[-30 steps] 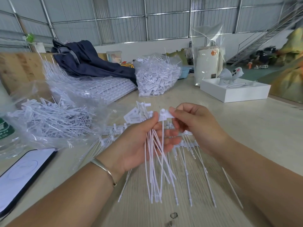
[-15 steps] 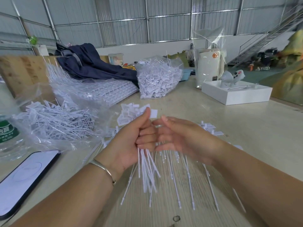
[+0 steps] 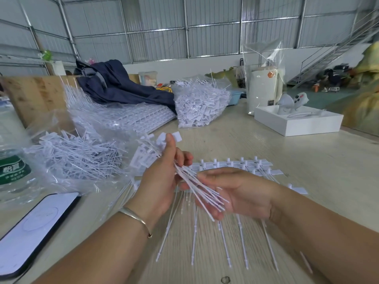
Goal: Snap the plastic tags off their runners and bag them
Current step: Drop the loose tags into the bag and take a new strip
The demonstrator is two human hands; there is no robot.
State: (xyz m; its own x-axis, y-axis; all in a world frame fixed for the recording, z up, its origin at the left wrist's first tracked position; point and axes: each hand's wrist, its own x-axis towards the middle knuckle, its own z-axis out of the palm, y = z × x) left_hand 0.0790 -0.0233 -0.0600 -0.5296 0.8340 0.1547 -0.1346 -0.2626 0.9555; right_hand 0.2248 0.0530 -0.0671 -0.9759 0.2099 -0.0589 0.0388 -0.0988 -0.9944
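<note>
Item: bundle of snapped tags point(image 3: 196, 181), held centre frame above table point(image 3: 266, 152). L hand point(image 3: 162, 181) grasps bundle near its flat heads, thumb up; R hand point(image 3: 235, 193) lies palm-up under the tails, fingers relaxed, clasping nothing, so far as view shows. Long axis runs 10 to 4 o'clock: heads at 10, thin tails at 4, fanned. Runner strip w/ unsnapped tags point(image 3: 231, 167) on table directly beyond hands, stems trailing to 6. Open bag of loose tags point(image 3: 75, 158) at 9; fuller bag point(image 3: 201, 105) at 12. Risk: tails splay, so strays may slip from L grip or snag bag mouth during transfer; bundle not yet bagged.
</note>
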